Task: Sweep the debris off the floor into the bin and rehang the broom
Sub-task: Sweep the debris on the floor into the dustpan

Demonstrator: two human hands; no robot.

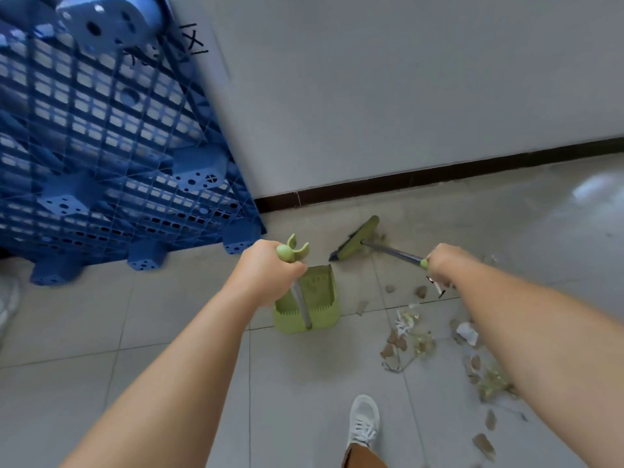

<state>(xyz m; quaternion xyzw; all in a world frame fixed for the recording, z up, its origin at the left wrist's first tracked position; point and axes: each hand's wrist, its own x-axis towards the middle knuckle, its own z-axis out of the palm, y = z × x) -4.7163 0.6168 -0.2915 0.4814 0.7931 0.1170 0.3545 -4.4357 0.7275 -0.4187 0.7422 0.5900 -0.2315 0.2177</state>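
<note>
On a tiled floor [175,366] by the wall, we gripped the green dustpan's [305,298] handle in our left hand [266,271] and the broom's [358,239] handle in our right hand [445,265]. Debris [415,336] lay scattered right of the dustpan, the broom head resting just beyond it near a blue pallet [101,146].

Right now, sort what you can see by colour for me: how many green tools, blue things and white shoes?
Green: 2, the broom gripped by the right hand and the dustpan held by its handle in the left hand.
Blue: 1, the pallet leaning on the wall.
White: 1, the shoe.
Total: 4. The scattered debris is not counted.
</note>
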